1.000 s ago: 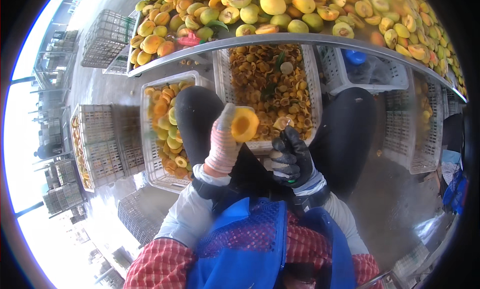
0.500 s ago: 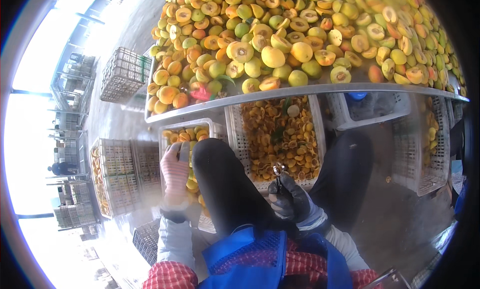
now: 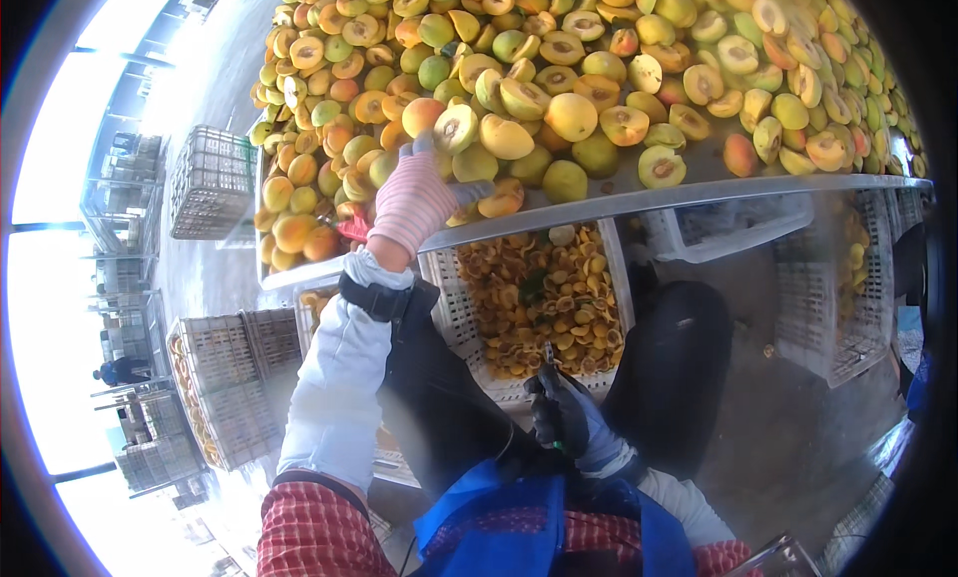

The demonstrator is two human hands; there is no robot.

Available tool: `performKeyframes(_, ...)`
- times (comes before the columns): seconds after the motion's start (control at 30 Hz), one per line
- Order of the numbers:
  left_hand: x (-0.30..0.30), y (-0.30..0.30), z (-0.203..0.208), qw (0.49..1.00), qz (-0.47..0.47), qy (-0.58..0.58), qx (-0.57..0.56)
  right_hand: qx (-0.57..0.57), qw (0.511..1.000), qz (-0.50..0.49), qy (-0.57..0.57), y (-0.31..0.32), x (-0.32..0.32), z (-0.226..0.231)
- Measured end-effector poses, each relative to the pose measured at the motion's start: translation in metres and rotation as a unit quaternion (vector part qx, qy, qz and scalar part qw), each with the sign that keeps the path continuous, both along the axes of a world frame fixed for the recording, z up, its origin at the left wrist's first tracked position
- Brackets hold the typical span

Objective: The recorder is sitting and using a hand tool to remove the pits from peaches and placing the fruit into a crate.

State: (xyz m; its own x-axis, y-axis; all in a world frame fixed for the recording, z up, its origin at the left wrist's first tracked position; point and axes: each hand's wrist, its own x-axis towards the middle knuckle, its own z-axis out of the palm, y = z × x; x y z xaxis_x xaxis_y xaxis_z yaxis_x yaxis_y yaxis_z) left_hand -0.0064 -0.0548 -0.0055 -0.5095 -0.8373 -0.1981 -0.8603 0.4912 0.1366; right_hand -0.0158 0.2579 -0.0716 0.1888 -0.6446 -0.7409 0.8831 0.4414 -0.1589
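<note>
My left hand, in a pink-and-white striped glove, reaches over the metal table edge into a heap of halved yellow-orange stone fruit, like peaches or apricots. Its fingers and thumb are spread, and the fingertips are at a cut half. My right hand, dark-gloved, is closed around a small metal hand tool. The tool's tip points up, seen nearly edge-on. Beyond it, between my knees, stands a white plastic crate of brownish-orange fruit pieces.
A red plastic object lies by the fruit near the table's left front. Stacked crates stand at the left, another crate behind them. Under the table at right are a pale tub and a tall crate.
My left hand has moved from the crate beside my left knee up and forward to the fruit on the table. My right hand stays low, with the tool turned.
</note>
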Motion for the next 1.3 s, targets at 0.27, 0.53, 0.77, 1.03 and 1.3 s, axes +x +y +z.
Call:
performKeyframes(0.27, -0.027, 0.018, -0.012, 0.999, -0.004, 0.019, -0.047, 0.0, 0.998, -0.005, 0.061, 0.006, -0.001, -0.008)
performKeyframes(0.53, 0.022, 0.047, -0.023, 0.926, -0.081, 0.359, 0.085, -0.008, 0.992, -0.062, 0.106, 0.003, -0.016, 0.019)
performKeyframes(0.77, 0.056, 0.181, -0.002, 0.723, 0.132, 0.513, 0.444, -0.242, 0.925, -0.112, 0.27, -0.003, -0.007, 0.034)
performKeyframes(1.03, 0.066, 0.219, -0.015, 0.776, 0.146, 0.536, 0.3, -0.187, 0.921, -0.038, 0.339, 0.017, 0.002, 0.038)
performKeyframes(1.3, 0.066, 0.237, -0.013, 0.772, 0.138, 0.563, 0.26, -0.244, 0.823, -0.05, 0.51, 0.026, 0.014, 0.022)
